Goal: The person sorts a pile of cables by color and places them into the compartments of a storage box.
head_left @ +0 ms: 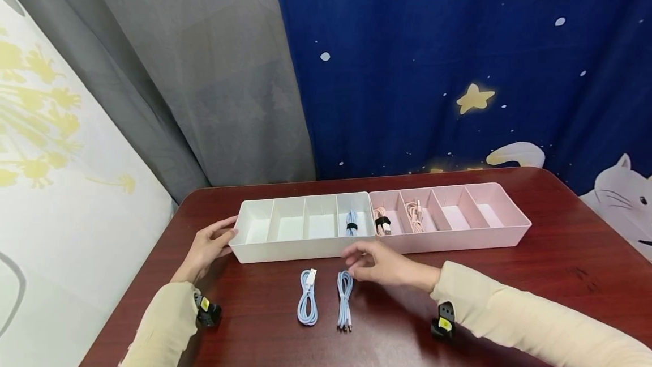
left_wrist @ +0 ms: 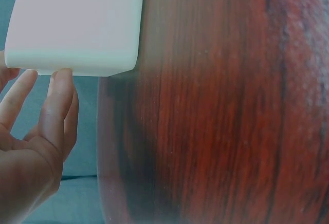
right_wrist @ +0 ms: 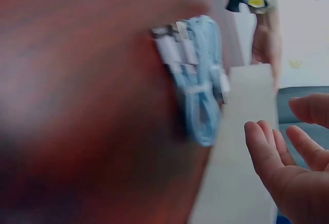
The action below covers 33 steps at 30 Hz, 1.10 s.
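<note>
My left hand (head_left: 206,247) touches the left end of a white divided box (head_left: 290,250), its fingertips against the end wall in the left wrist view. Over the table in front of the boxes, my right hand (head_left: 379,264) hovers with loosely bent fingers and nothing in its grasp. Just below its fingertips lies a coiled light-blue cable (head_left: 344,293) with several plugs at its near end. To the left is a second coiled blue cable (head_left: 307,302) with a white USB plug. One more blue cable (head_left: 351,221), bound by a black strap, sits in the white box's rightmost compartment.
A pink divided box (head_left: 458,240) stands end to end with the white one. Its two left compartments hold a strapped pink cable (head_left: 380,217) and a loose-looking pink cable (head_left: 415,214). Curtains (head_left: 244,101) hang behind the dark red table (head_left: 254,310).
</note>
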{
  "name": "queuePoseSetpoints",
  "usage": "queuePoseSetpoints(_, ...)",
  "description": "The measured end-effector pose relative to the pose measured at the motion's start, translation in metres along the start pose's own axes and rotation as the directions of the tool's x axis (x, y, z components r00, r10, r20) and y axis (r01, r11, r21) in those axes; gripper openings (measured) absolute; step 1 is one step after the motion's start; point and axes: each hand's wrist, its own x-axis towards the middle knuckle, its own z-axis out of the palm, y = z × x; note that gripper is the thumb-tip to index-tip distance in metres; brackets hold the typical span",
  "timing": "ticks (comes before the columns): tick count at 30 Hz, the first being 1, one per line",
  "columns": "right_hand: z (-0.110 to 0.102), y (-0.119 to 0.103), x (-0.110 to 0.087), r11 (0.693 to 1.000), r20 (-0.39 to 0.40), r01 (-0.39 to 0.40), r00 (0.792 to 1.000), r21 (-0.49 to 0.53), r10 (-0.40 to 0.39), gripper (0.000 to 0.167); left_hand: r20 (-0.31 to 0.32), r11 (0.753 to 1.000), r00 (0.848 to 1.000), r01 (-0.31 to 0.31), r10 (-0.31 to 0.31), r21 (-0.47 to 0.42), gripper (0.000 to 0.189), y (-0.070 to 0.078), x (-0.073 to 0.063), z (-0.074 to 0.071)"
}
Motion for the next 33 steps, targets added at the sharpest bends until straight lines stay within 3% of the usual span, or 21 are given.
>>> queuePoseSetpoints(6,0.008,0.010,-0.008,0.999,0.011,-0.034,0.999,0.020,0.034,0.032,0.004,1.000,1.000,-0.006,0.006,0.003,0.053,0.001,-0.001,0.000)
queuePoseSetpoints(17,0.019,0.020,-0.008,0.989,-0.041,-0.130,0.990,0.071,0.133,0.048,0.008,1.000,1.000,0.001,-0.001,0.006,0.053,-0.002,-0.003,-0.001)
queuePoseSetpoints(24,0.018,0.022,-0.007,0.970,-0.073,-0.185,0.977,0.160,0.199,0.049,0.005,1.000,1.000,-0.013,0.013,0.003,0.054,-0.001,0.000,-0.001)
queuePoseSetpoints(33,0.022,0.030,-0.001,0.971,-0.087,-0.209,0.972,0.115,0.219,0.051,0.007,1.000,1.000,-0.018,0.018,0.000,0.053,-0.003,0.001,-0.001)
